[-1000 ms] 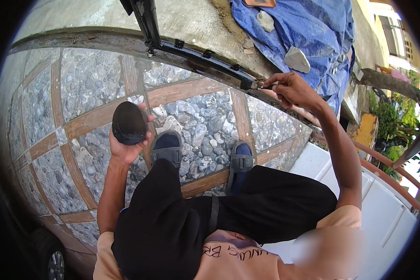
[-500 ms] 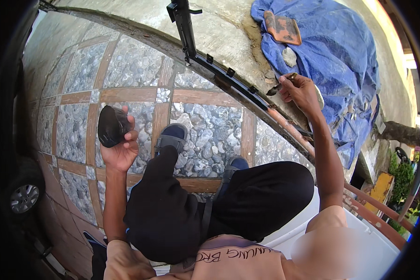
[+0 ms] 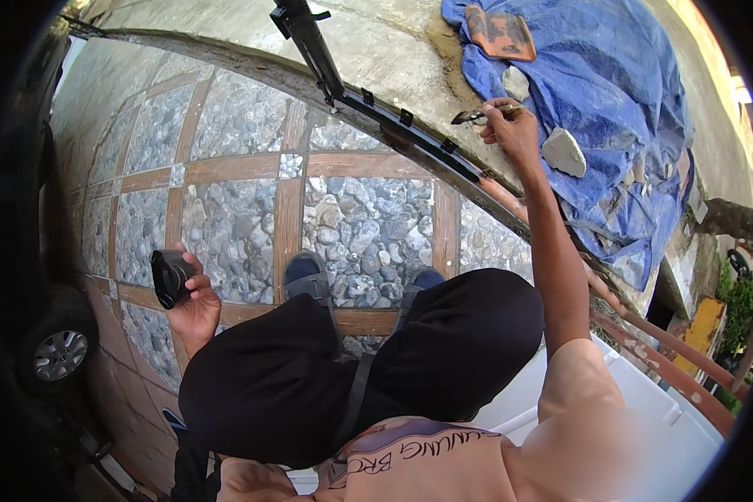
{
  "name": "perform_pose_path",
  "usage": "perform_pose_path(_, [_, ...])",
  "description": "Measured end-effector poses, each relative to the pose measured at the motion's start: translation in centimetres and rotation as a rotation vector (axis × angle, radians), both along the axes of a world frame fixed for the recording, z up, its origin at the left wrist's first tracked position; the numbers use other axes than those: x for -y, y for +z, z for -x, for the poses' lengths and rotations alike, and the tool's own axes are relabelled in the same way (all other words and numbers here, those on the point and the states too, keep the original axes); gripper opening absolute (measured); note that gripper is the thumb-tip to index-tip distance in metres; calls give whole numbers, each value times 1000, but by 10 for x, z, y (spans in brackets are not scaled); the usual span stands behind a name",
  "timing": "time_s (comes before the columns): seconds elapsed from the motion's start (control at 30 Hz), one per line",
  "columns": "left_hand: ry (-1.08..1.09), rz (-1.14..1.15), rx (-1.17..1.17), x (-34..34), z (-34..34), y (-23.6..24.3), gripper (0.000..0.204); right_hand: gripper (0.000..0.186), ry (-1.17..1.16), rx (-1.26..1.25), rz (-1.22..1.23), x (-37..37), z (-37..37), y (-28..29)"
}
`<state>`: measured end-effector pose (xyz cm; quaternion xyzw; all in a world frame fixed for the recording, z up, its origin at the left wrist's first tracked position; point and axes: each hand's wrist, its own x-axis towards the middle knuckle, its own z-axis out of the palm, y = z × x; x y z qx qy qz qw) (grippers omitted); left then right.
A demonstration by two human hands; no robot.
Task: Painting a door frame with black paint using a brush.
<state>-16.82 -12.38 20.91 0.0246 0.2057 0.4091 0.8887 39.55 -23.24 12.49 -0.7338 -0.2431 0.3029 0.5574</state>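
Note:
My left hand grips a small black paint container, tilted, at the lower left above the pebble paving. My right hand holds a brush with dark bristles just beyond the black metal rail, over the concrete strip. The rail runs diagonally across the upper middle and has upright tabs along it; its stretch toward the right is reddish and pale. A black upright post rises from the rail's upper end.
Blue tarp with an orange roof tile and stones lies beyond the rail. A car wheel is at left. Rusty railings and white panels stand right. My sandalled feet rest on patterned paving.
My right hand lifted the brush off the rail and moved it up over the concrete. My left hand with the container moved left and lower; the view shifted.

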Motion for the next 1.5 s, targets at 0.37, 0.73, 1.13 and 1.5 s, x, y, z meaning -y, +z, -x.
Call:
perform_pose_path(0.37, [-123,-22,-70,-34,-21,-32,54,17,-33,6,22,15,2,-40])
perform_pose_path(0.73, [-300,4,-77,-38,-58,-54,56,18,-337,94,266,136,54,-91])
perform_pose_path(1.13, [-447,-32,-152,-60,-66,-36,57,20,-297,235,280,141,70,-92])
perform_pose_path(1.5, [-782,-102,-477,-85,-150,26,64,24,-543,-80,56,84,44,-113])
